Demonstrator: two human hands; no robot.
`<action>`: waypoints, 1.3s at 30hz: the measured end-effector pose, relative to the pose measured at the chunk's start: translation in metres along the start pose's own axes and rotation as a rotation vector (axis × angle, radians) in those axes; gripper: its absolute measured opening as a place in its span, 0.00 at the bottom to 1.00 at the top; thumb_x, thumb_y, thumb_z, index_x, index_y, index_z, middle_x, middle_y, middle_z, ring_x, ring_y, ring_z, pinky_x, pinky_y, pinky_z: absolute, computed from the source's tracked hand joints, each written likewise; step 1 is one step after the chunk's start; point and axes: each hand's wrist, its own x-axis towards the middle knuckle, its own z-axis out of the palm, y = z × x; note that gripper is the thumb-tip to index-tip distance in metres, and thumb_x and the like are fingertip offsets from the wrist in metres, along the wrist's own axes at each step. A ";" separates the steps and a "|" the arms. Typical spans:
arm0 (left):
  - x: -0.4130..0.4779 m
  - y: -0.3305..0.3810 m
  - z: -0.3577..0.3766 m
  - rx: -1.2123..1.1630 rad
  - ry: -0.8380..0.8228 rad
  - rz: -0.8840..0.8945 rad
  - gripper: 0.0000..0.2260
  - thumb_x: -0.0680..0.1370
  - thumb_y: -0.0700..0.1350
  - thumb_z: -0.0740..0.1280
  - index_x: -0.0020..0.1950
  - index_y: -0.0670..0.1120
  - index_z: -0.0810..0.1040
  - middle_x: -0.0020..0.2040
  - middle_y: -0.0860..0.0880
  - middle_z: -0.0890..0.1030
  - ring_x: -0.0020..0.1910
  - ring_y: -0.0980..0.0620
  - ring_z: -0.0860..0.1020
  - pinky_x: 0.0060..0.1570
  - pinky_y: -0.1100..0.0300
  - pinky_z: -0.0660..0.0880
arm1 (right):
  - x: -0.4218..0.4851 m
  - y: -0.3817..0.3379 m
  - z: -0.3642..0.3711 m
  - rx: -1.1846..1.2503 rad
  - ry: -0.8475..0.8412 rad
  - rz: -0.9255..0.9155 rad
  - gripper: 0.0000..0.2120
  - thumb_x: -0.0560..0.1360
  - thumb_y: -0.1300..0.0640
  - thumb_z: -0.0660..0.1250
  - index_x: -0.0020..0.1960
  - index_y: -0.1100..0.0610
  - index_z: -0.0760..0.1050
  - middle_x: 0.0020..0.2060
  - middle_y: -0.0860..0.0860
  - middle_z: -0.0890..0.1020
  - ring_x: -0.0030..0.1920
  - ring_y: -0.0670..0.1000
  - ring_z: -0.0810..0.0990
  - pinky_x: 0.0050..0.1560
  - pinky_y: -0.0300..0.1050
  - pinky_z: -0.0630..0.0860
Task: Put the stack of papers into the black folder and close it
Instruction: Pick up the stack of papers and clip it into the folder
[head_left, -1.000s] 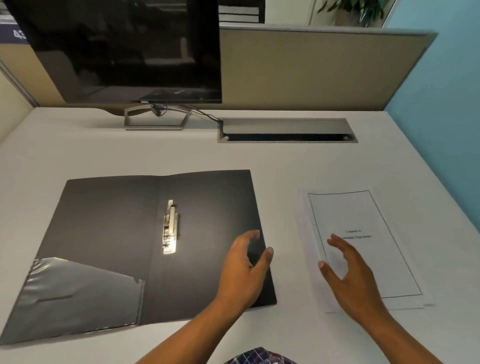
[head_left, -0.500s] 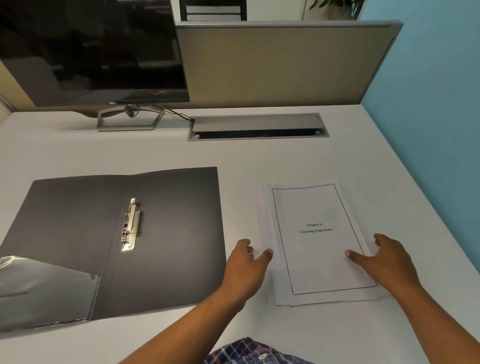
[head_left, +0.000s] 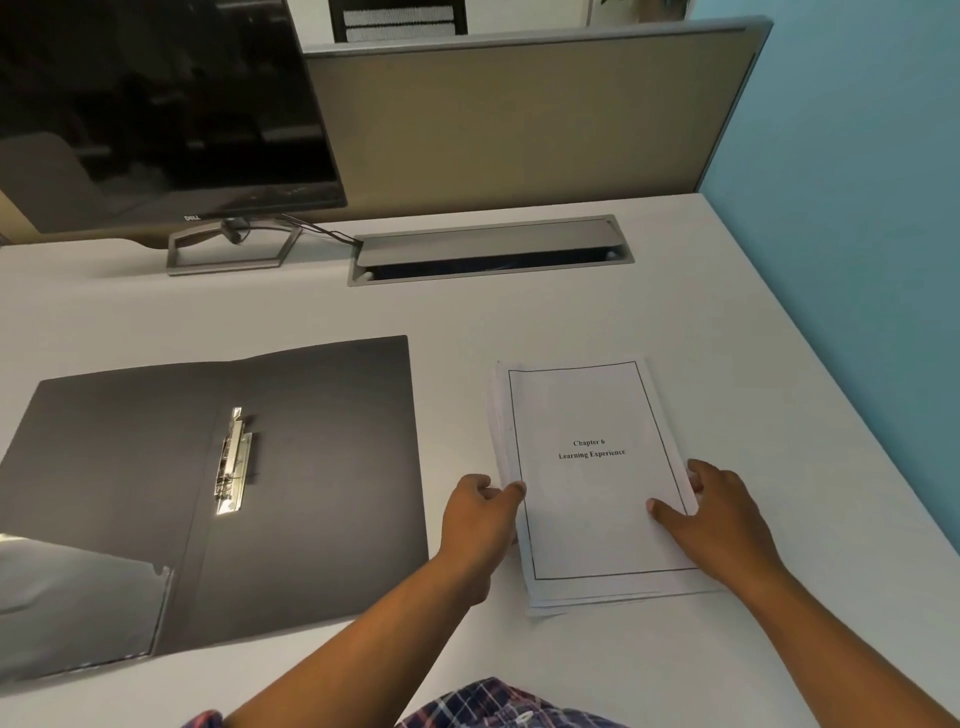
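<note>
The black folder lies open and flat on the white desk, left of centre, with a metal clip near its spine and a clear pocket at its lower left. To its right lies the stack of papers, top sheet printed "Chapter 6 Learning Experience". My left hand touches the stack's left edge, thumb on the top sheet. My right hand rests at the stack's right edge, fingers over the edge and on the top sheet. The stack lies flat on the desk.
A dark monitor on a metal stand is at the back left. A grey cable tray slot sits in the desk behind the papers. A beige partition bounds the back, a blue wall the right.
Both hands have moved onto the paper stack: the left came off the folder to the stack's left edge, the right slid in to the right edge. The view has shifted right.
</note>
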 end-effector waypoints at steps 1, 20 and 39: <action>0.002 0.000 0.000 -0.025 -0.008 -0.018 0.16 0.78 0.49 0.67 0.63 0.42 0.72 0.53 0.46 0.79 0.48 0.48 0.81 0.51 0.52 0.82 | -0.001 0.000 0.000 0.018 0.007 -0.002 0.35 0.68 0.46 0.73 0.70 0.56 0.66 0.61 0.55 0.74 0.58 0.57 0.76 0.57 0.50 0.74; -0.003 -0.011 -0.041 -0.169 -0.241 0.014 0.11 0.84 0.43 0.58 0.61 0.53 0.77 0.54 0.52 0.86 0.52 0.49 0.84 0.54 0.51 0.81 | -0.019 -0.018 0.005 0.529 -0.171 0.094 0.15 0.73 0.48 0.69 0.58 0.53 0.78 0.50 0.49 0.84 0.51 0.51 0.82 0.57 0.50 0.75; -0.017 0.012 -0.187 -0.290 -0.088 0.377 0.08 0.79 0.40 0.68 0.51 0.53 0.82 0.48 0.52 0.87 0.46 0.51 0.86 0.40 0.62 0.81 | -0.063 -0.170 0.061 0.917 -0.412 -0.215 0.15 0.73 0.59 0.69 0.56 0.46 0.78 0.53 0.47 0.85 0.53 0.51 0.83 0.56 0.54 0.77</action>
